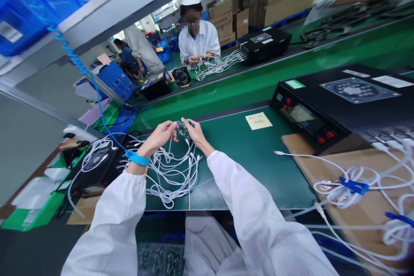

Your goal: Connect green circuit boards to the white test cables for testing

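A small green circuit board (184, 129) is held up over the green work mat, near its far edge. My right hand (196, 133) grips the board from the right, fingers closed over its edge. My left hand (162, 134) is pinched at the board's left side, with a white cable (170, 144) hanging from its fingers; the cable's tip is hidden. Another white cable's plug (188, 141) is at the board's lower edge; whether it is inserted I cannot tell. Below both hands lies a tangle of white cables (174, 172). A blue band (137, 158) circles my left wrist.
At right, a black tester box (310, 112) stands by cardboard (299, 148) and bundled white cables (352, 185). Another black box (97, 168) is at left. A yellow note (258, 121) lies on the mat. Across the bench a person (199, 39) works. A coiled blue cord (79, 64) hangs left.
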Tool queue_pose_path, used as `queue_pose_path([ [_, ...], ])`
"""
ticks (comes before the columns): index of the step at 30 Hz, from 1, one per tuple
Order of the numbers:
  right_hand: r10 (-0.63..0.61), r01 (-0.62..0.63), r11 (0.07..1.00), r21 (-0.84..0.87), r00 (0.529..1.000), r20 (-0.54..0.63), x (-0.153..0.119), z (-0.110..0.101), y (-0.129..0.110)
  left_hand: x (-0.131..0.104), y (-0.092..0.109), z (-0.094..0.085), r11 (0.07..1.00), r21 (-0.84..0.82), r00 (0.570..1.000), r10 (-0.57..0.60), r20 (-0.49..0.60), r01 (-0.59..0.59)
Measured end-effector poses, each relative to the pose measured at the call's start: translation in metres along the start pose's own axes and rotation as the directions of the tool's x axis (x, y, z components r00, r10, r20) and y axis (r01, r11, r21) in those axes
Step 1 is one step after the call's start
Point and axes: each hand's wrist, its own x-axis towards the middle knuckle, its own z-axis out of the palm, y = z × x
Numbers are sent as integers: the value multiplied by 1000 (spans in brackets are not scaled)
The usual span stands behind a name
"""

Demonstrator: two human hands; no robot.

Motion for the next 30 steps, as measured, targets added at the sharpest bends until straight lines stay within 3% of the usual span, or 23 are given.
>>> queue_pose_path([
  [5, -133, 131, 990, -47, 990, -37, -3, 1, -17, 6, 4, 12, 990, 141, 996, 17, -86, -4],
  [11, -185, 183, 980, -79, 983, -10, -15, 11, -23, 14, -3, 29, 966, 247, 978, 121, -169, -76],
  [17, -107, 107, 993, -42, 994, -2, -18, 14, -22, 15, -10, 29, 985, 159, 975, 96, -202, -64],
  [22, 38, -40, 995, 95, 999, 31, -14, 16, -14, 14, -11, 35, 996, 69, 975, 75, -212, -61],
  [30, -96, 108, 989, 101, 988, -120, -12, 15, -11, 15, -21, 58, 980, -119, 946, 117, -303, -160],
])
